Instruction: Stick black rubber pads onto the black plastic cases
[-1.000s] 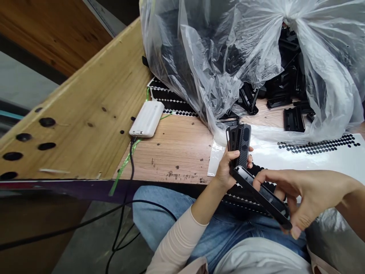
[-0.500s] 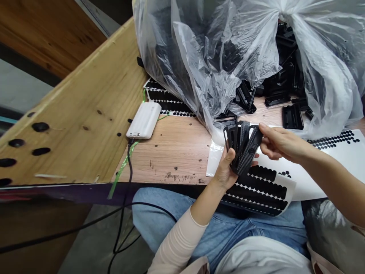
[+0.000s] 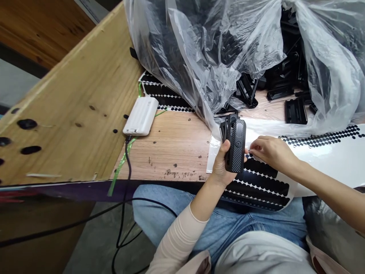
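Observation:
A small stack of black plastic parts (image 3: 236, 146) with a carbon-fibre pattern is upright in my left hand (image 3: 222, 167), whose thumb and fingers wrap round its lower end. The front part has a round mark on its face. To the right of the stack, my right hand (image 3: 270, 152) is closed in a pinch, its fingertips at small black dots by the top edge of a sticker sheet (image 3: 264, 184). What lies between those fingertips is too small to make out. Rows of round black stickers cover the sheet, which overhangs the table's front edge above my lap.
A large clear plastic bag (image 3: 205, 49) spills black plastic parts (image 3: 295, 111) across the back. On the left lies a white power bank (image 3: 141, 116) with a black cable (image 3: 129, 160). A wooden panel (image 3: 85, 110) bounds the left. Another sticker sheet (image 3: 168, 99) lies partly under the bag.
My right hand has left the stack and moved down to the sticker sheet, fingertips pinched. In my left hand the fanned parts are now closer together and more upright. The view has shifted slightly.

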The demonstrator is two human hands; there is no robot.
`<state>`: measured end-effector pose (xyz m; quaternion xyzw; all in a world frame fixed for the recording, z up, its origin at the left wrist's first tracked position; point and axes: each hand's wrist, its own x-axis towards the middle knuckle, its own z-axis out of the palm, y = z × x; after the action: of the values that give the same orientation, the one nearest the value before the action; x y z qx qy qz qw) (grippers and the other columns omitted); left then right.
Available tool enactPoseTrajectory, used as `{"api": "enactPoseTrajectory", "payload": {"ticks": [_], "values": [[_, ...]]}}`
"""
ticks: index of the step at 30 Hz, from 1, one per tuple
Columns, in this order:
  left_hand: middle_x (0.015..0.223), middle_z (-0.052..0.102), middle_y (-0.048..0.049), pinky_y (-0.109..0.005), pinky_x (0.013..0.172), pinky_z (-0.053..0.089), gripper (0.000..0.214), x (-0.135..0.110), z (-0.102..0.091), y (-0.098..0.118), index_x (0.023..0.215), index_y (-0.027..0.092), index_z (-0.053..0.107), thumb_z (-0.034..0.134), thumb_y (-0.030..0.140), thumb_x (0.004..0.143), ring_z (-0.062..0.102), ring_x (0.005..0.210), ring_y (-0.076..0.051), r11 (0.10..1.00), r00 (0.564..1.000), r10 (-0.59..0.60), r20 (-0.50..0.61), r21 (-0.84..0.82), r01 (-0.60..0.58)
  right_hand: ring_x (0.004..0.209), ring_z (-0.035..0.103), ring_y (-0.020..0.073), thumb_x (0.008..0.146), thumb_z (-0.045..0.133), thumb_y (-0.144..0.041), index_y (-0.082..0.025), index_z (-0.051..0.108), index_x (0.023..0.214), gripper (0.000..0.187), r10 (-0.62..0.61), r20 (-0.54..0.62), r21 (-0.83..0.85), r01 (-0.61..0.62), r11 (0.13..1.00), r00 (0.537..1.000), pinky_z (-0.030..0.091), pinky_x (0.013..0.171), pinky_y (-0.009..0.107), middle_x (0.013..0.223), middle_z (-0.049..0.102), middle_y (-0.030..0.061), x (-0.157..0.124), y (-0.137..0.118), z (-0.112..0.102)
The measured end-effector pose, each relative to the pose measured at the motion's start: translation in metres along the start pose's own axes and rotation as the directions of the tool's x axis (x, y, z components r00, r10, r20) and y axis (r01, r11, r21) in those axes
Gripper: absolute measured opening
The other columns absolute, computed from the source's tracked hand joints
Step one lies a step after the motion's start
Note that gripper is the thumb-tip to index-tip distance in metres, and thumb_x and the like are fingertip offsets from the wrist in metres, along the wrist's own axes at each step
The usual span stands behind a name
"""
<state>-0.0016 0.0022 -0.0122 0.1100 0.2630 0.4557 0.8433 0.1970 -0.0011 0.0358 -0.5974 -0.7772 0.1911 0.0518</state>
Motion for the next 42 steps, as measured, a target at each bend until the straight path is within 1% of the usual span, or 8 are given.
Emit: {"api": "enactPoseTrajectory", "payload": {"ticks": [6, 9, 11, 13, 15, 17, 30, 42], "values": [[0.096, 0.081, -0.0067, -0.022, 0.056, 0.051, 0.055, 0.000, 0.003, -0.001, 0.108, 0.014, 0.073, 0.096, 0.052, 0.075, 0.075, 0.074, -0.017, 1.000, 1.000, 0.005, 0.005, -0.001, -0.005, 0.085, 0.073, 0.0250, 0.100, 0.070, -0.021, -0.021, 0.077, 0.093, 0.010, 0.018, 0.090, 0.049, -0.022, 0.999, 0.996, 0.042, 0.067, 0.034, 0.095, 0.081, 0.0069, 0.008, -0.006, -0.006], [0.087, 0.079, -0.0048, -0.023, 0.056, 0.053, 0.065, 0.000, 0.005, -0.001, 0.110, 0.014, 0.071, 0.099, 0.055, 0.069, 0.077, 0.076, -0.020, 1.000, 1.000, 0.015, 0.019, 0.020, -0.015, 0.079, 0.071, 0.0218, 0.098, 0.075, -0.030, -0.021, 0.077, 0.090, 0.012, 0.008, 0.128, 0.316, -0.049, 0.947, 0.992, 0.050, 0.070, 0.034, 0.087, 0.078, 0.0045, 0.006, 0.003, -0.016], [0.085, 0.078, -0.0035, -0.026, 0.058, 0.057, 0.069, -0.001, 0.006, -0.002, 0.114, 0.015, 0.069, 0.100, 0.056, 0.068, 0.079, 0.079, -0.023, 0.999, 1.000, 0.017, 0.020, 0.045, -0.018, 0.080, 0.070, 0.0207, 0.093, 0.082, -0.041, -0.021, 0.078, 0.089, 0.021, 0.024, 0.126, 0.620, -0.097, 0.779, 0.992, 0.058, 0.074, 0.035, 0.088, 0.077, 0.0040, 0.001, 0.006, -0.026], [0.085, 0.078, -0.0026, -0.028, 0.060, 0.059, 0.071, -0.001, 0.009, -0.003, 0.117, 0.017, 0.067, 0.100, 0.056, 0.068, 0.080, 0.080, -0.025, 0.997, 1.000, 0.023, 0.015, 0.073, -0.024, 0.081, 0.069, 0.0194, 0.085, 0.090, -0.050, -0.022, 0.079, 0.086, 0.030, 0.079, 0.150, 0.849, -0.170, 0.501, 0.985, 0.061, 0.072, 0.033, 0.087, 0.074, 0.0031, -0.005, 0.004, -0.036], [0.088, 0.078, -0.0019, -0.029, 0.061, 0.061, 0.070, -0.002, 0.011, -0.003, 0.114, 0.018, 0.066, 0.101, 0.055, 0.066, 0.081, 0.080, -0.025, 0.995, 0.999, 0.039, 0.012, 0.095, -0.040, 0.078, 0.067, 0.0173, 0.078, 0.096, -0.051, -0.022, 0.079, 0.081, 0.034, 0.111, 0.218, 0.930, -0.241, 0.279, 0.969, 0.061, 0.065, 0.029, 0.081, 0.071, 0.0017, -0.010, -0.005, -0.044], [0.093, 0.079, -0.0025, -0.030, 0.064, 0.062, 0.067, -0.002, 0.015, -0.003, 0.110, 0.018, 0.066, 0.102, 0.052, 0.065, 0.081, 0.082, -0.024, 0.993, 0.998, 0.062, 0.008, 0.102, -0.062, 0.075, 0.067, 0.0154, 0.073, 0.100, -0.049, -0.021, 0.080, 0.078, 0.035, 0.114, 0.261, 0.940, -0.280, 0.197, 0.958, 0.060, 0.063, 0.026, 0.077, 0.070, 0.0010, -0.012, -0.016, -0.047], [0.097, 0.082, -0.0066, -0.035, 0.078, 0.066, 0.060, -0.003, 0.020, -0.003, 0.101, 0.017, 0.069, 0.102, 0.054, 0.067, 0.081, 0.087, -0.025, 0.985, 0.992, 0.102, 0.075, 0.129, -0.111, 0.069, 0.066, 0.0121, 0.062, 0.105, -0.040, -0.020, 0.082, 0.077, 0.034, 0.226, 0.211, 0.943, -0.259, 0.210, 0.951, 0.060, 0.064, 0.023, 0.075, 0.074, -0.0001, -0.007, -0.035, -0.038], [0.089, 0.079, -0.0023, -0.036, 0.082, 0.065, 0.065, -0.005, 0.021, -0.002, 0.112, 0.019, 0.069, 0.102, 0.054, 0.068, 0.081, 0.094, -0.028, 0.991, 0.994, 0.081, 0.067, 0.105, -0.088, 0.074, 0.073, 0.0140, 0.070, 0.103, -0.048, -0.021, 0.081, 0.078, 0.035, 0.144, 0.242, 0.950, -0.264, 0.165, 0.960, 0.066, 0.079, 0.030, 0.080, 0.077, 0.0001, -0.005, -0.031, -0.038]]}}
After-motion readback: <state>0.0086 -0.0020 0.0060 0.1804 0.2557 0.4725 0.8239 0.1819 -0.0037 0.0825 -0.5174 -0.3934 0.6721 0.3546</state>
